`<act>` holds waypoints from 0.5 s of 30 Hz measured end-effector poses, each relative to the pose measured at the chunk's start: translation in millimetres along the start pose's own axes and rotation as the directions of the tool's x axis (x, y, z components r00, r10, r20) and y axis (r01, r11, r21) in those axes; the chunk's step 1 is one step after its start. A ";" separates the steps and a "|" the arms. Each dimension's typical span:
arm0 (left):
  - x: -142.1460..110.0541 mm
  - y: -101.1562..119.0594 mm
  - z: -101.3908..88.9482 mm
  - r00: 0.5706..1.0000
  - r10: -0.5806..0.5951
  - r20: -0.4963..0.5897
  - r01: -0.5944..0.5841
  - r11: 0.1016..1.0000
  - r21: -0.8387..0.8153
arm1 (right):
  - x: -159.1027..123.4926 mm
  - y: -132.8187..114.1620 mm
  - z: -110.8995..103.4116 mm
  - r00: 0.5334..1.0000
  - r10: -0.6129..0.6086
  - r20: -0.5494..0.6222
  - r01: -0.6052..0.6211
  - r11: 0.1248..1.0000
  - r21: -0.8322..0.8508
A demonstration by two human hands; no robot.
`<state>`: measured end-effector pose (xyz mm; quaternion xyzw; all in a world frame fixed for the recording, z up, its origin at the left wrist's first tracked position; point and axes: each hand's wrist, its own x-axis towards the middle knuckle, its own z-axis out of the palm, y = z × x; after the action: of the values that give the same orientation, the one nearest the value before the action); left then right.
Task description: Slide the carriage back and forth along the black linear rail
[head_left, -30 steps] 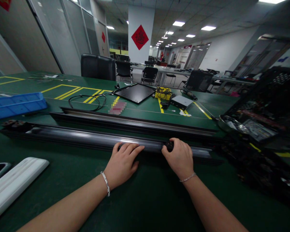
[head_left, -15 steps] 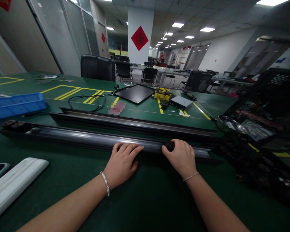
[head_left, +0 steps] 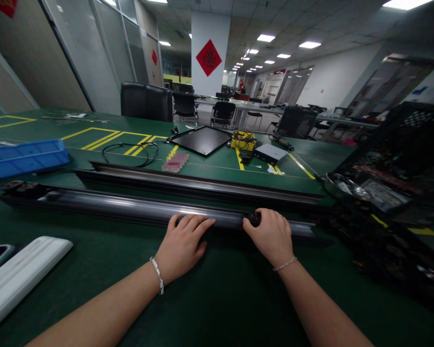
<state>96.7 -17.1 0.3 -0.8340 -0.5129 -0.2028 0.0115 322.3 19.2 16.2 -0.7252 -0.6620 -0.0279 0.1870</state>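
Observation:
A long black metal channel point(head_left: 130, 206) with a shiny inner face lies across the table before me. My left hand point(head_left: 183, 245) grips its near edge, fingers bent over the rim and thumb on the near side; a dark bit shows under the fingertips, too hidden to name. Farther right, my right hand point(head_left: 272, 236) is closed around a small black rounded part point(head_left: 254, 219), which sits at the channel. Several small dark parts point(head_left: 20, 187) lie in the channel's far left end. Behind it runs a second black channel point(head_left: 188, 181), roughly parallel.
A blue plastic bin point(head_left: 25, 158) stands left, above a long white object point(head_left: 25, 279). Farther back are a black cable point(head_left: 130, 153), a flat black panel point(head_left: 202, 140), a yellow box point(head_left: 243, 140) and a grey box point(head_left: 271, 153). Dark clutter and a metal bowl point(head_left: 347, 187) crowd the right.

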 end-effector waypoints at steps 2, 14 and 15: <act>0.0 0.1 0.0 1.000 0.000 0.001 0.000 1.000 -0.001 | 0.0 -0.3 -0.5 1.000 -0.002 -0.001 0.002 1.000 -0.002; -0.2 0.7 -1.5 1.000 0.003 -0.002 -0.003 1.000 -0.002 | -0.9 1.5 2.1 0.998 -0.039 -0.049 0.038 0.999 -0.012; -0.3 0.8 -1.4 1.000 0.000 0.000 0.000 1.000 -0.005 | -1.2 1.2 2.1 0.998 -0.042 -0.051 0.041 0.999 -0.020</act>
<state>96.8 -18.0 1.7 -0.8341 -0.5124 -0.2041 0.0095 322.9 18.7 13.6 -0.7122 -0.6716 -0.0563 0.1965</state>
